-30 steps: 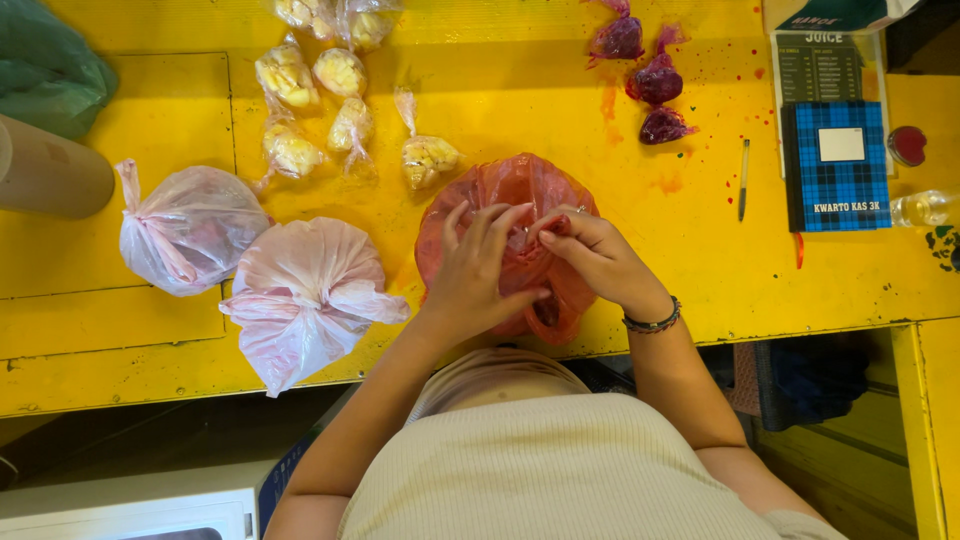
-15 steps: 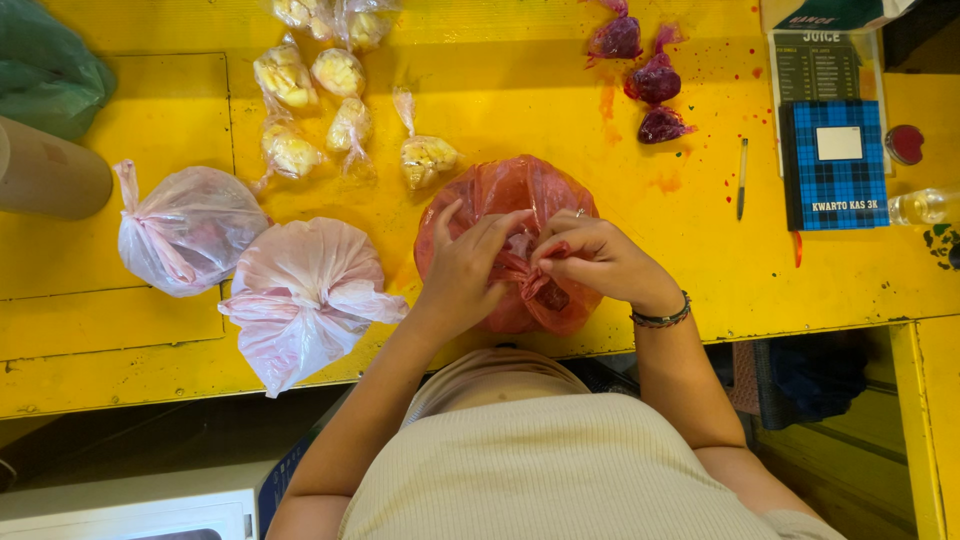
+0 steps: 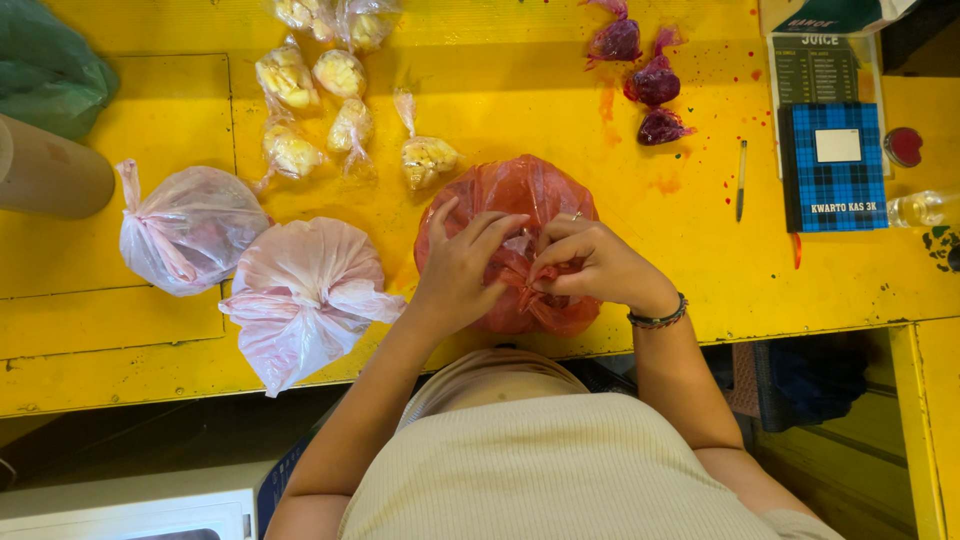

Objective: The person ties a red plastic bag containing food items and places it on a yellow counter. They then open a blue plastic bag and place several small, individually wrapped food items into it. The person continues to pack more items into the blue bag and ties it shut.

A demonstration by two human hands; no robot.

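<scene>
A full red plastic bag [image 3: 520, 195] lies on the yellow table [image 3: 500, 110] near its front edge. My left hand [image 3: 462, 272] rests on the bag's near side, fingers spread and touching the gathered neck. My right hand [image 3: 592, 262], with a ring and a dark bracelet, pinches the twisted red bag neck between thumb and fingers. Both hands meet at the knot area in the bag's lower middle.
Two tied pale pink bags [image 3: 305, 285] [image 3: 188, 225] lie to the left. Several small bags of yellow pieces [image 3: 345, 125] sit behind, three dark purple bags [image 3: 650, 85] at back right. A pen [image 3: 741, 180], a blue plaid notebook [image 3: 833, 165] and a brown cylinder [image 3: 50, 175] also lie there.
My right hand has closed tighter on the red bag's neck and pulled it toward me. My left hand's fingers slid down from the bag's top to the knot.
</scene>
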